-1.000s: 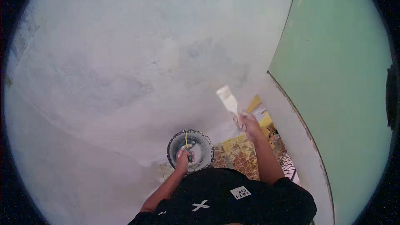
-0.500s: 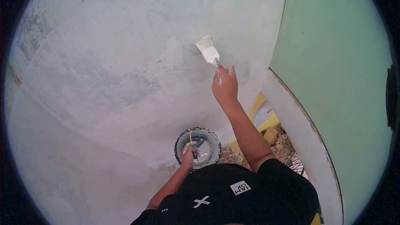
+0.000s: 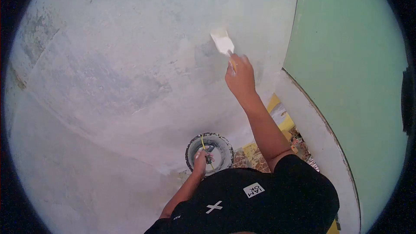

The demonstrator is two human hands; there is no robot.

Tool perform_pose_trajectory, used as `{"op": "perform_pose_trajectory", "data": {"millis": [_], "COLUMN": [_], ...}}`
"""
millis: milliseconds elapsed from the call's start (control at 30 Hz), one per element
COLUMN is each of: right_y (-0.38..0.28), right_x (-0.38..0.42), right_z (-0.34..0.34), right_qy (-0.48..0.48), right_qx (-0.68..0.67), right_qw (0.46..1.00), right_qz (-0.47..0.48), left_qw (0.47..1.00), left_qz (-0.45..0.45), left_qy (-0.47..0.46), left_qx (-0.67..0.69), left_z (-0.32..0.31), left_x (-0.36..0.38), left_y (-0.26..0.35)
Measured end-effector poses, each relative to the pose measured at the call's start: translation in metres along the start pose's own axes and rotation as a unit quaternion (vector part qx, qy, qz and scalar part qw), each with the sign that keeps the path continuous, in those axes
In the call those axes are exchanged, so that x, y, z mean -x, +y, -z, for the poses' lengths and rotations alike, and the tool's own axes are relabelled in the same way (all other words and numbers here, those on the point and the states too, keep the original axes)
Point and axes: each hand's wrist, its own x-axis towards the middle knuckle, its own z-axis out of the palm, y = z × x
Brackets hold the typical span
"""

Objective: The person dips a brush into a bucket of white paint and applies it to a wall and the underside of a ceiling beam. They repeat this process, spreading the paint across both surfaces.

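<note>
Our right hand (image 3: 241, 76) grips the brush (image 3: 223, 44) by its shaft, seemingly so the bristles (image 3: 219, 33) face the wall (image 3: 130, 82) short of its right edge, while our left hand (image 3: 201, 162) is closed around the bail (image 3: 203, 141) of the bucket (image 3: 189, 156) near the wall's lower edge, presumably keeping it upright.

Below me I see a narrow part of the floor (image 3: 261, 164), patterned like brown stones and marked with yellow patches. A yellow-edged sheet (image 3: 287, 124) with a greyish middle lies at its far end, and small bits of clutter (image 3: 299, 142) lie to the right, too small for me to make out. My bucket (image 3: 225, 146) covers the left end; I cannot tell whether its base rests there.
</note>
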Motion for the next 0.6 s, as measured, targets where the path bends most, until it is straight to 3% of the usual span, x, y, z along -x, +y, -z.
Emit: {"op": "perform_pose_trajectory", "data": {"millis": [67,133,233,267,333,433,500,567,600], "right_y": [0.014,0.029,0.021,0.018,0.013,0.025,0.042,0.047,0.043], "right_x": [0.011,0.038,0.044,0.037,0.019,-0.010,-0.003,0.020,0.023], "right_z": [-0.016,-0.015,0.011,0.015,0.020,0.004,-0.010,-0.007,0.000], "right_qy": [-0.017,-0.125,-0.160,-0.157,-0.012,0.055,0.050,-0.071,-0.062], "right_qx": [0.022,0.085,0.085,0.085,0.056,0.010,0.024,0.103,0.101], "right_qw": [1.000,0.987,0.977,0.977,0.993,0.998,0.998,0.990,0.992], "right_qz": [0.008,-0.057,-0.115,-0.115,-0.101,-0.040,-0.022,-0.059,-0.052], "left_qw": [1.000,1.000,1.000,1.000,1.000,0.999,0.998,0.997,0.997], "left_qz": [0.005,0.001,0.012,0.008,0.004,0.035,0.004,0.024,0.035], "left_qy": [-0.003,-0.004,-0.006,-0.005,-0.005,-0.009,-0.060,-0.066,-0.063], "left_qx": [0.006,0.016,0.018,0.015,0.009,0.016,0.022,0.011,0.029], "left_z": [-0.002,0.001,0.004,0.006,0.007,0.011,0.018,0.023,0.024], "left_x": [-0.001,-0.002,-0.003,-0.003,-0.002,-0.006,-0.010,-0.010,-0.008], "left_y": [0.005,0.003,0.002,0.001,0.001,-0.003,-0.004,0.003,0.004]}}
